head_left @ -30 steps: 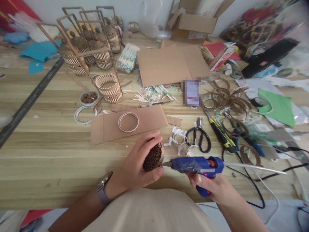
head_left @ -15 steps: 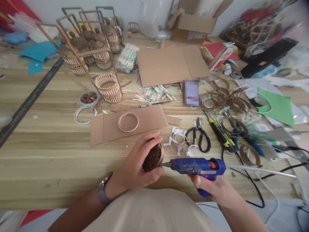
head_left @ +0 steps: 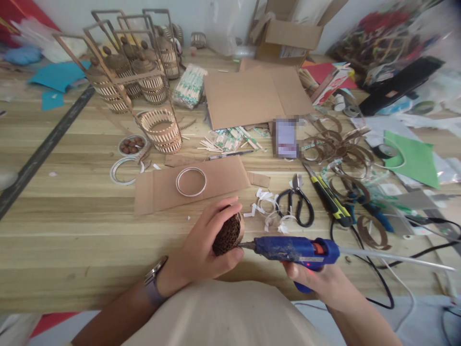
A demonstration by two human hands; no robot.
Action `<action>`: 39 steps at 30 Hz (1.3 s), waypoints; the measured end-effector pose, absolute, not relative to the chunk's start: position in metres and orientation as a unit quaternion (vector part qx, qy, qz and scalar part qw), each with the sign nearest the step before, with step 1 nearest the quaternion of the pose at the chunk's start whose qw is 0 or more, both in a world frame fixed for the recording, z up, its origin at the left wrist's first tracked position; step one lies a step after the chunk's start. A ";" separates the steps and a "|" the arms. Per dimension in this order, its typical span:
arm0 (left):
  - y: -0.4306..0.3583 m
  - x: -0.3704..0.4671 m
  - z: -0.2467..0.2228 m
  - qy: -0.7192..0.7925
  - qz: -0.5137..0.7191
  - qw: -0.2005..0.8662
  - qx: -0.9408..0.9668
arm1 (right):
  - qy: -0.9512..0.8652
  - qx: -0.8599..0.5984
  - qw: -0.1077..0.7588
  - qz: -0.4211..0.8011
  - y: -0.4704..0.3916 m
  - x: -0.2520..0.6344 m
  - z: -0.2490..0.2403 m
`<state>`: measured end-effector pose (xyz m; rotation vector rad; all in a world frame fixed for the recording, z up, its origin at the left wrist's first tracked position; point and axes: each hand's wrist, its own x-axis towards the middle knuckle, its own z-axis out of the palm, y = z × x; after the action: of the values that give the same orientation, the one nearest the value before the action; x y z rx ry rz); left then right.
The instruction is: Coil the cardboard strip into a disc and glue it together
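**Hot nozzle close to fingers at near table edge**

At the near edge of the table [head_left: 72, 259], the left hand [head_left: 203, 252] is curled tight round a dark corrugated cardboard roll [head_left: 227, 235]. The right hand [head_left: 320, 283] is closed on the grip of a blue glue gun [head_left: 295, 248], its nozzle touching the roll's end face. Risk: the thumb lies just beside the tip; a slip or glue run would likely burn it. Scissors [head_left: 297, 206] and a cable [head_left: 378, 283] crowd the right; open room lies left
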<state>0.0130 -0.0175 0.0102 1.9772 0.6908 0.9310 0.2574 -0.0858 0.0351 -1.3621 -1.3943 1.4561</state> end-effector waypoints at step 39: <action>-0.021 0.013 0.014 0.262 0.377 0.459 0.760 | -0.547 -0.515 0.355 0.556 -0.088 0.256 0.024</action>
<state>0.0133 -0.0211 0.0143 1.8721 0.6452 0.9285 0.2560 -0.0877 0.0242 -1.3303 -1.4143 1.4376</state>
